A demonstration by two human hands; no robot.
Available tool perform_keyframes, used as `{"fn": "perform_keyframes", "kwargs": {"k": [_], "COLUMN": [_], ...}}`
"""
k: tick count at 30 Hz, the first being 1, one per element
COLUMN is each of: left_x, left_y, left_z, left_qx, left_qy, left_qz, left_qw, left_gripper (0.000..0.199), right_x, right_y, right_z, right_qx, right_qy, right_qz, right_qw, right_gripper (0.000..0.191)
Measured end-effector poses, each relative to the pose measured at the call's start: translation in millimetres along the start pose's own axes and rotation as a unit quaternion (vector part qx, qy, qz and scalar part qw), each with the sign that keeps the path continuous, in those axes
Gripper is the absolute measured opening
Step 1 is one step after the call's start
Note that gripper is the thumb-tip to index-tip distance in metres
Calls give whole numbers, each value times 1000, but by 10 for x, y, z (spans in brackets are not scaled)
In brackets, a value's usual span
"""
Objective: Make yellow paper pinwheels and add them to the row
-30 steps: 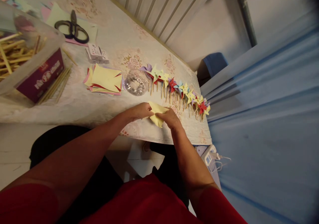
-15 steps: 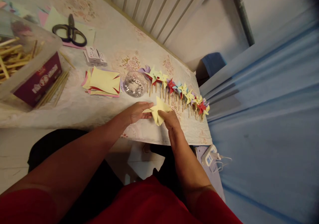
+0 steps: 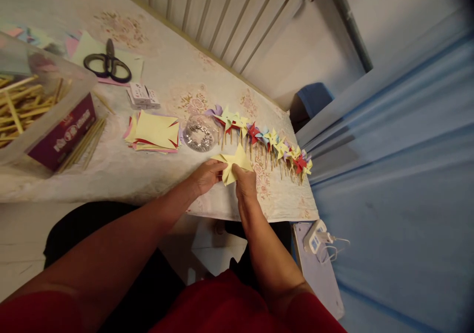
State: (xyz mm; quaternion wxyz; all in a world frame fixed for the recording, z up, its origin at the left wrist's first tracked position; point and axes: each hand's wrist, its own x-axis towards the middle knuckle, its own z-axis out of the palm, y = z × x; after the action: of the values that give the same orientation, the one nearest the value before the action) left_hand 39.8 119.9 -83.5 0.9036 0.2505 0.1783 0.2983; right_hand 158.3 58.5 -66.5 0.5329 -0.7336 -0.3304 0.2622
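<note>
Yellow folded paper (image 3: 239, 157) is at the frame's centre, its left side gripped by the left hand (image 3: 207, 175), its middle pinched by the right hand (image 3: 246, 180). Black-handled scissors (image 3: 108, 66) lie at upper left.

My feed: matt paper pinwheel (image 3: 241, 158) near front edge of table (image 3: 155, 172); glossy plastic dish (image 3: 200, 148), shiny metallic bits (image 3: 200, 143); wooden sticks (image 3: 85, 143).

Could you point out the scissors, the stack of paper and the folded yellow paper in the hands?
Scissors (image 3: 108, 66), head view: where the two handles meet.
Stack of paper (image 3: 157, 129), head view: middle of the top sheet.
Folded yellow paper (image 3: 239, 157), head view: its upper flap.
</note>
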Motion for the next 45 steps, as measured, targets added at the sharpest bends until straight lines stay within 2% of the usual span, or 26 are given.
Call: {"fn": "perform_keyframes", "kwargs": {"k": [3,18,28,30,35,37,39,41,45], "left_x": [11,59,50,52,72,81,87,88,71], "left_y": [-4,-32,5,15,26,24,18,13,18], "left_z": [11,-13,9,12,-13,-29,-44,-55,-58], "left_qx": [18,62,61,50,53,57,58,59,64], "left_qy": [-1,2,4,3,15,15,14,12,-3], "left_qz": [16,19,17,23,31,31,31,34,39], "left_qw": [1000,998,998,998,998,998,998,998,997], "left_gripper": [28,16,19,22,21,20,20,20,19], "right_x": [-30,-34,-128,-167,-354,-457,-548,-605,-602], "right_y": [-3,67,43,53,117,145,173,197,216], "right_z": [51,122,89,34,-85,-101,-99,-83,-26], "right_qx": [10,32,139,127,39,-3,-44,-75,-83], "right_qy": [28,30,22,44,194,214,194,149,80], "right_qz": [9,13,22,10,-51,-85,-126,-160,-186], "right_qw": [1000,999,990,991,979,973,972,973,976], "right_gripper": [34,34,39,36,26,24,24,26,25]}}
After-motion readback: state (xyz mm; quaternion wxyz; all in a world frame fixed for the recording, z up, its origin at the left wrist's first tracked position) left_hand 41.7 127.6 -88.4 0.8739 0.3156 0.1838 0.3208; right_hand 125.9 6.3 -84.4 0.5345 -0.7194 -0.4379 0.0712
